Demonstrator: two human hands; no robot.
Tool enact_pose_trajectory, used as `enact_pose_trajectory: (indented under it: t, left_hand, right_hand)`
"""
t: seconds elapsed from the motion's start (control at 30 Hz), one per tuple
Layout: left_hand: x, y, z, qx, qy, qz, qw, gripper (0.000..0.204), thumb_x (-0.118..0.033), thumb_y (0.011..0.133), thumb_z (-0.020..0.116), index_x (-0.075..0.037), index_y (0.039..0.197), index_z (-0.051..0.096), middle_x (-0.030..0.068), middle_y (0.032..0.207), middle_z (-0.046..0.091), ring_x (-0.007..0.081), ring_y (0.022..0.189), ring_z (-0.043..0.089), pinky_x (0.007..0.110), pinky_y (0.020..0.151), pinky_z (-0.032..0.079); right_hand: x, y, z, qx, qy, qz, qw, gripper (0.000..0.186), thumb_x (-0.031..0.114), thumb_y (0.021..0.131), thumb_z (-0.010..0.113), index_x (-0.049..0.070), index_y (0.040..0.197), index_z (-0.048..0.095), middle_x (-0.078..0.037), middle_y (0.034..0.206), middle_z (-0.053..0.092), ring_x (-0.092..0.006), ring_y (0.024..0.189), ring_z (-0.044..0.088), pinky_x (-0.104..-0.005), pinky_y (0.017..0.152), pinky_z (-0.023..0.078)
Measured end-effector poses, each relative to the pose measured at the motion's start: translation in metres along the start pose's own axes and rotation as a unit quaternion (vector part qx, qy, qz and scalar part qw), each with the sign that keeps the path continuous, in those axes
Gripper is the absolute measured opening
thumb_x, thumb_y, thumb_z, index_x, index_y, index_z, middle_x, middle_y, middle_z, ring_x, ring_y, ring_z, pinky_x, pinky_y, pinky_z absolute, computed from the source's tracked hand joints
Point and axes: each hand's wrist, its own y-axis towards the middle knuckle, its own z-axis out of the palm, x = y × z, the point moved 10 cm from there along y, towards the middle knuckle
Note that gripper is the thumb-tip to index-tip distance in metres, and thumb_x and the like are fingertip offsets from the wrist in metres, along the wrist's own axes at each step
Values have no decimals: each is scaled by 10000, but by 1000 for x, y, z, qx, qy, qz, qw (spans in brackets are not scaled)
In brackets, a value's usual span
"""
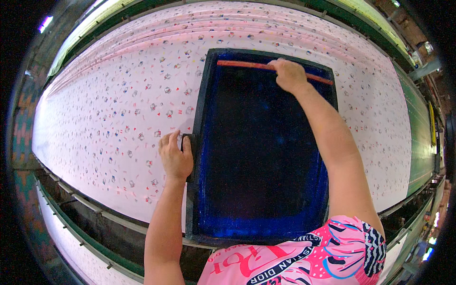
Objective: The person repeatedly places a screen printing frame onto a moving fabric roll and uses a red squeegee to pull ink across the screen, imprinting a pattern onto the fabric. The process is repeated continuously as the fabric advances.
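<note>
A dark screen-printing frame [203, 109] lies over white fabric [118, 109] printed with small scattered figures and red hearts. Its mesh looks nearly black, with blue ink smeared along the sides and the near end. Close to the frame's far end, a long reddish squeegee [242, 64] stretches across the mesh, slightly slanted. My right hand [290, 76] is closed over the squeegee near its middle, the arm reaching across the frame's right side. At the left edge, my left hand [175, 154] holds a black handle [189, 137] between thumb and fingers.
The fabric covers a long table with a green surface [418, 123] showing at the right. A metal rail [104, 207] runs along the near edge. More long tables lie beyond the far edge and behind me. A yellow strip [432, 124] stands at far right.
</note>
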Motion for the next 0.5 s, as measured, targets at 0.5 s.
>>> enact_pose_trajectory:
  t: [0.5]
  left_hand:
    - [-9, 1, -1, -2, 11, 34, 999, 352, -222, 1080, 703, 22, 1332, 734, 230, 1292, 719, 450, 1256, 634, 553, 1120, 489]
  right_hand:
    - [-24, 1, -8, 107, -44, -28, 993, 358, 132, 956, 642, 175, 1269, 809, -175, 1221, 823, -394, 1209, 775, -574, 1038, 616]
